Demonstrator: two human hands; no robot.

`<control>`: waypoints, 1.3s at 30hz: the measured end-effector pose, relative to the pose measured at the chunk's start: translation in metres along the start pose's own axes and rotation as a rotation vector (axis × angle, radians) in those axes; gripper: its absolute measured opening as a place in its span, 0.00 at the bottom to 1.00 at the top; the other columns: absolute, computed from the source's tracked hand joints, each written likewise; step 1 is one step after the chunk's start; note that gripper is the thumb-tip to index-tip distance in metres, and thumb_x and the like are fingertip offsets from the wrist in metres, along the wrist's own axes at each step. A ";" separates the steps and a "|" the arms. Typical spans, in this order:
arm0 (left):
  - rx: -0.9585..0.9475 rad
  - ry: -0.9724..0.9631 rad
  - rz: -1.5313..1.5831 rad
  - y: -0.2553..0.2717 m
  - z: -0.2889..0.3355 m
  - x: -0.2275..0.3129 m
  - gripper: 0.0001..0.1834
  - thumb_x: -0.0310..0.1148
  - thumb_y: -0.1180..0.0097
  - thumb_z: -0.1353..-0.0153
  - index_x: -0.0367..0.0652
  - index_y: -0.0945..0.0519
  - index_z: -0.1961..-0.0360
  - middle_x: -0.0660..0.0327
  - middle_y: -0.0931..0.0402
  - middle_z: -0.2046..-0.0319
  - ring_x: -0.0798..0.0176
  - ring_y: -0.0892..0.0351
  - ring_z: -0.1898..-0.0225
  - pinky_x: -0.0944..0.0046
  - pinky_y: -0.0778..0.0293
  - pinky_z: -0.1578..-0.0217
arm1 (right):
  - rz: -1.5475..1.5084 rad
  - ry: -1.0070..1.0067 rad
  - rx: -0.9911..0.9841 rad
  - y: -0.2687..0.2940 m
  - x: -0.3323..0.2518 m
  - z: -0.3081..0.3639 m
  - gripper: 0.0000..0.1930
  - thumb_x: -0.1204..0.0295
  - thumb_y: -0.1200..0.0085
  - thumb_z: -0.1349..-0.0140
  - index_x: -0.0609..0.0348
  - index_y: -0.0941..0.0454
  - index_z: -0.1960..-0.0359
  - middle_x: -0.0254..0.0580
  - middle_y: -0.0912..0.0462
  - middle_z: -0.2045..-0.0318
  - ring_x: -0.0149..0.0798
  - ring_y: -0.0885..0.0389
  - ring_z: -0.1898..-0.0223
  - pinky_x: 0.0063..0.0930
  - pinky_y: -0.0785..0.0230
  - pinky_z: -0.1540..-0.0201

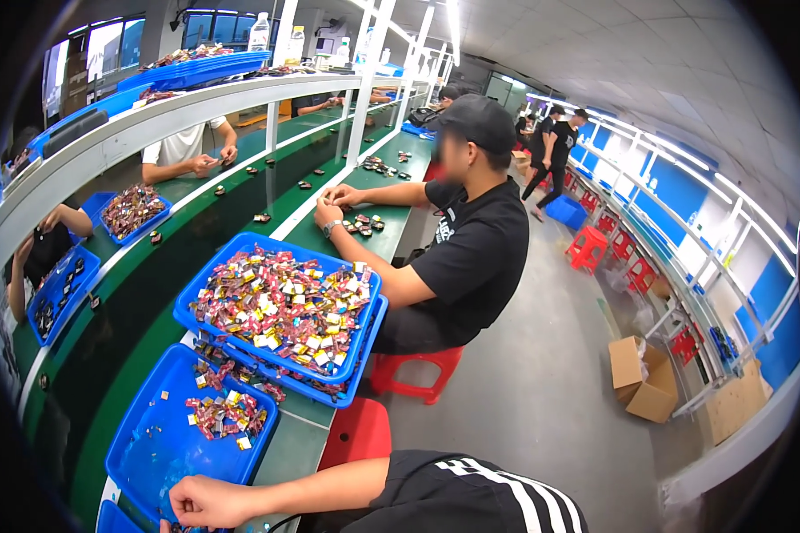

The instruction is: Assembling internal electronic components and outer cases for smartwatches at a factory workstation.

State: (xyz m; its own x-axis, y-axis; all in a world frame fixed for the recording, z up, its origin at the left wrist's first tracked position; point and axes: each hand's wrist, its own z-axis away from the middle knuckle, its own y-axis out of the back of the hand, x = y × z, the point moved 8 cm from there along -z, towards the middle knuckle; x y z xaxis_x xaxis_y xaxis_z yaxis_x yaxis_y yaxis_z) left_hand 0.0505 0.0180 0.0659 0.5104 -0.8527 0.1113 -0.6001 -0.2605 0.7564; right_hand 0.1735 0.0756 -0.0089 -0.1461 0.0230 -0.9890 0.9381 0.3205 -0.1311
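My right hand reaches in from the lower right, in a black sleeve with white stripes. Its fingers curl downward at the near edge of a blue tray; whatever they hold is hidden. My left hand does not show. That tray has a loose heap of small pink, white and yellow parts at its far right and blue scraps at the bottom. Beyond it, two stacked blue trays stand on the bench, the upper one heaped with similar small parts. Another blue tray is cut off at the lower left.
A co-worker in a black cap sits beyond the stacked trays, hands over small parts. A green conveyor carrying scattered parts runs along the left, with people across it. A red stool, an open carton and more red stools stand on the right.
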 end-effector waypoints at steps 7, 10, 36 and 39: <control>0.114 -0.057 -0.218 0.027 -0.006 0.015 0.07 0.25 0.42 0.38 0.34 0.18 0.60 0.51 0.19 0.61 0.58 0.17 0.63 0.67 0.23 0.60 | -0.144 0.005 -0.116 -0.027 -0.003 -0.002 0.10 0.73 0.43 0.39 0.62 0.29 0.61 0.38 0.21 0.72 0.28 0.19 0.71 0.21 0.25 0.71; 0.107 -0.013 -0.118 0.000 -0.008 -0.001 0.09 0.20 0.30 0.56 0.34 0.17 0.72 0.46 0.18 0.62 0.50 0.15 0.64 0.59 0.17 0.67 | 0.036 -0.145 -0.020 0.006 -0.012 0.014 0.11 0.72 0.41 0.38 0.62 0.24 0.56 0.38 0.17 0.68 0.27 0.19 0.67 0.22 0.24 0.63; 0.004 1.117 1.296 -0.057 0.043 -0.060 0.11 0.26 0.38 0.40 0.31 0.19 0.58 0.55 0.18 0.65 0.69 0.17 0.67 0.70 0.19 0.67 | 0.529 0.096 -0.121 0.000 -0.053 0.001 0.06 0.81 0.41 0.43 0.65 0.24 0.64 0.41 0.21 0.68 0.35 0.19 0.65 0.25 0.22 0.65; 0.010 1.269 1.448 -0.066 0.048 -0.056 0.11 0.26 0.39 0.39 0.27 0.20 0.59 0.53 0.18 0.67 0.65 0.16 0.66 0.69 0.18 0.64 | 0.347 -0.026 -0.058 0.004 -0.036 0.005 0.07 0.82 0.41 0.42 0.64 0.24 0.63 0.39 0.21 0.67 0.31 0.19 0.64 0.24 0.23 0.64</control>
State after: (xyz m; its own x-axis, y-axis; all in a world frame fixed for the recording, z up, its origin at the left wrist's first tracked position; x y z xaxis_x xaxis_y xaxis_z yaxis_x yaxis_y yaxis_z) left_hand 0.0321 0.0616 -0.0212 -0.2258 0.3885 0.8933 -0.9146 0.2311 -0.3317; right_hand 0.1845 0.0716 0.0256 0.1872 0.1163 -0.9754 0.9111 0.3506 0.2167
